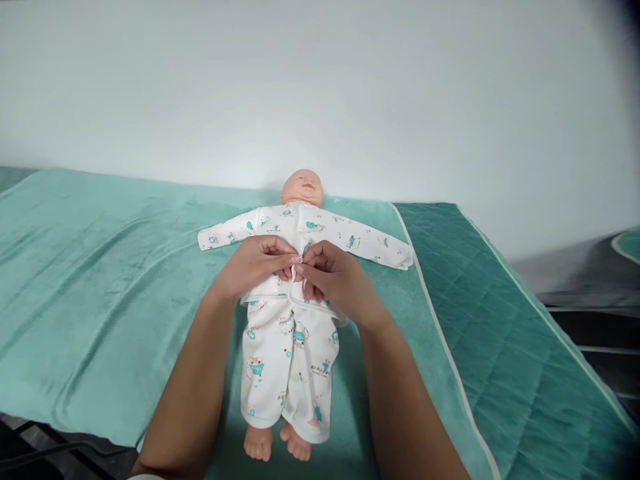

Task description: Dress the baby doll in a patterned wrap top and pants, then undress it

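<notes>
A baby doll point(303, 188) lies on its back with its head toward the wall and its bare feet toward me. It wears a white printed baby jacket point(280, 220) with both sleeves spread wide, and matching trousers point(265, 360). Over the doll's belly, my left hand point(263, 263) pinches one front edge of the jacket. My right hand point(333, 270) pinches the front edge beside it, and the fingertips of both hands meet at the middle. The fingers cover whatever fastening may be there. Below my hands the jacket's lower front hangs slightly apart.
A light green blanket point(100, 267) with some creases lies under the doll. To the right, a darker quilted green cover point(480, 320) reaches the bed's edge. A white wall point(320, 87) rises behind the doll's head. Dark frame bars and a cable point(75, 448) show at the lower left.
</notes>
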Available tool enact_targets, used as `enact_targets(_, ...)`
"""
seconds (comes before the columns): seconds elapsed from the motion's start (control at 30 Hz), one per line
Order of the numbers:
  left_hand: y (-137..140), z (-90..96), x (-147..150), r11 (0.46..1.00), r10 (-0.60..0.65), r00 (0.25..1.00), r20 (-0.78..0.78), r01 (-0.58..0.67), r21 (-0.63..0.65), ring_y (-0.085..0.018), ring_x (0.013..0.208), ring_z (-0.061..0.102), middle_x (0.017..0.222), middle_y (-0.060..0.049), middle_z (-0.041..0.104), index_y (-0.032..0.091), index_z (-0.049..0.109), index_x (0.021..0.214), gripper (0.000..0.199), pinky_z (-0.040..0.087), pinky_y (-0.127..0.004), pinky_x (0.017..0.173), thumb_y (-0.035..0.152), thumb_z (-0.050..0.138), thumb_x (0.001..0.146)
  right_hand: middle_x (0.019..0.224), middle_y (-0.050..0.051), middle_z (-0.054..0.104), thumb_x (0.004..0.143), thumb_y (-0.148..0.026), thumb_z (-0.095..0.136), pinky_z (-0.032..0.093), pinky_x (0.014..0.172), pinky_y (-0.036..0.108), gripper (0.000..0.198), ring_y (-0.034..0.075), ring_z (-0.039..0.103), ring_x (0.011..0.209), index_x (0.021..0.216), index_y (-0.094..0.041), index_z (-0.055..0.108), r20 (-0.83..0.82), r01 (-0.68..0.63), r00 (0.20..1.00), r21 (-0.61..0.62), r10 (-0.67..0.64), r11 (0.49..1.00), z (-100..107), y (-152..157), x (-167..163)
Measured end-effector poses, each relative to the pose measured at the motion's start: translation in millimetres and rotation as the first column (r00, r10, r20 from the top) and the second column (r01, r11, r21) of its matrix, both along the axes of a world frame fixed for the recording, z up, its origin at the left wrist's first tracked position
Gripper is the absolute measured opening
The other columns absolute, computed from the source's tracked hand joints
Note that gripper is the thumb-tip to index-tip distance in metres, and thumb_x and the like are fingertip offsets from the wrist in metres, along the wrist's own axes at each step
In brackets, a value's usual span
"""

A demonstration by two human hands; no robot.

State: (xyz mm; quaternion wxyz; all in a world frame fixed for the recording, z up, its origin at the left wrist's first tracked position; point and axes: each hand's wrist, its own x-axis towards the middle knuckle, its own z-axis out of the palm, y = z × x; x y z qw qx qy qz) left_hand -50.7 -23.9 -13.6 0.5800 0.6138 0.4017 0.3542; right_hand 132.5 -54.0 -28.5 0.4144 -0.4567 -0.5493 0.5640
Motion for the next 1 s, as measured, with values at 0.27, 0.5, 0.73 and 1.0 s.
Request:
enact_targets(0.27, -2, 4.0, 4, 0.999, 0.038, 0.999, -0.024, -0.038, -0.006, -0.009, 0.062, 0.061, 0.07, -0.001, 0.067, 0.014, 0.069, 0.081, 0.011, 0.05, -0.022, 0.06, 0.025, 0.072, 0.08, 0.059, -0.004, 0.065, 0.084, -0.041, 0.071, 0.042, 0.042, 0.021, 0.026, 0.01, 0.056, 0.044, 0.086, -0.022, 0.054, 0.04, 0.021, 0.999, 0.003, -0.021, 1.0, -3, 1, -2)
enact_targets(0.5, -1, -0.4, 2, 1.0, 0.029, 1.0, 0.001, -0.029, 0.0, -0.01, 0.06, 0.06, 0.069, 0.0, 0.066, 0.015, 0.068, 0.087, 0.014, 0.051, -0.024, 0.06, 0.027, 0.071, 0.079, 0.069, -0.003, 0.069, 0.084, -0.041, 0.07, 0.044, 0.042, 0.021, 0.026, 0.01, 0.06, 0.047, 0.089, -0.023, 0.053, -0.023, 0.029, 0.999, -0.025, -0.03, 0.999, 6, -1, -3)
enact_targets(0.73, 0, -1.3, 2, 1.0, 0.015, 0.999, 0.051, -0.015, -0.008, -0.01, 0.059, 0.06, 0.067, 0.001, 0.063, 0.016, 0.064, 0.092, 0.016, 0.051, -0.024, 0.059, 0.023, 0.07, 0.079, 0.07, -0.003, 0.069, 0.086, -0.038, 0.067, 0.043, 0.043, 0.02, 0.021, 0.01, 0.06, 0.047, 0.092, -0.022, 0.055, -0.045, 0.006, 0.999, -0.043, -0.008, 0.999, 7, -1, -1)
enact_targets(1.0, -3, 2.9, -3, 0.997, -0.053, 0.998, 0.032, 0.055, -0.059, -0.009, 0.06, 0.06, 0.071, 0.001, 0.063, 0.017, 0.062, 0.088, 0.019, 0.051, -0.023, 0.057, 0.022, 0.074, 0.076, 0.064, -0.005, 0.064, 0.087, -0.036, 0.066, 0.04, 0.039, 0.021, 0.018, 0.01, 0.058, 0.042, 0.092, -0.023, 0.055, -0.097, 0.119, 0.988, -0.002, -0.118, 0.993, 4, -1, -4)
